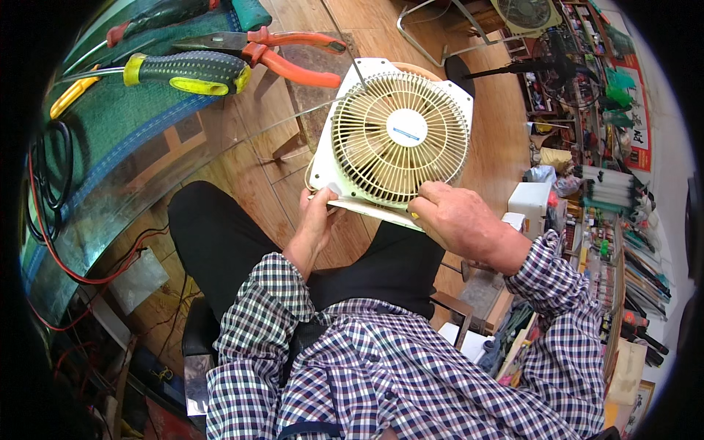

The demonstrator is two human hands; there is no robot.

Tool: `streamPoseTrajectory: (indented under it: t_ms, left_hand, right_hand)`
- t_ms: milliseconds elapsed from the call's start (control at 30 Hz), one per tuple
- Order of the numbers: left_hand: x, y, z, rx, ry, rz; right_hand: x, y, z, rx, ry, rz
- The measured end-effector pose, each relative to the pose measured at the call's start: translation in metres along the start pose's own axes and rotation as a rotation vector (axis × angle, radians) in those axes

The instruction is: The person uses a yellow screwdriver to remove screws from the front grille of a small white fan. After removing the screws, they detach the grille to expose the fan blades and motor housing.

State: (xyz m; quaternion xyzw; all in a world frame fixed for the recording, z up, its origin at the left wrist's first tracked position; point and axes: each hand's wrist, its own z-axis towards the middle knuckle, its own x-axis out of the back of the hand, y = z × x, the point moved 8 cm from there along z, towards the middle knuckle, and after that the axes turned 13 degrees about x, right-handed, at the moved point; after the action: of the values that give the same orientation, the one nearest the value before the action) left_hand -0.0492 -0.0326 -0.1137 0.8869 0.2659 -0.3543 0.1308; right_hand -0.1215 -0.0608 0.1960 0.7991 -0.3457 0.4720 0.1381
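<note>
A small cream box fan (398, 136) with a round front grille and a white square housing rests above my knees. My left hand (317, 218) grips the housing's lower left corner. My right hand (456, 218) holds the lower right edge, fingers curled over the grille rim with something small and yellow at the fingertips. Both sleeves are checked; my trousers are black.
A glass-topped bench (117, 176) on the left carries orange-handled pliers (279, 55) and a black-and-yellow screwdriver (187, 72). Red and black wires (55, 213) trail along its edge. Cluttered shelves (609, 191) stand to the right, another fan (524, 13) far back, on a wooden floor.
</note>
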Motion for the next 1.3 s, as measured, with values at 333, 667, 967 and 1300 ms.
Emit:
streamPoseTrajectory:
  t_ms: [333,667,967,1300]
  left_hand:
    - [0.0,-0.001,0.001,0.009,-0.038,-0.041]
    - [0.003,-0.002,0.004,-0.024,-0.045,-0.073]
    - [-0.005,-0.001,-0.006,0.0,-0.017,-0.044]
    - [-0.006,-0.002,0.005,0.0,-0.037,-0.034]
  right_hand:
    - [0.021,0.01,-0.004,-0.007,0.308,0.169]
    - [0.048,0.007,0.043,0.074,0.441,0.344]
    - [0.027,0.0,0.089,0.21,0.289,0.283]
    - [0.0,0.01,0.123,0.159,-0.012,0.279]
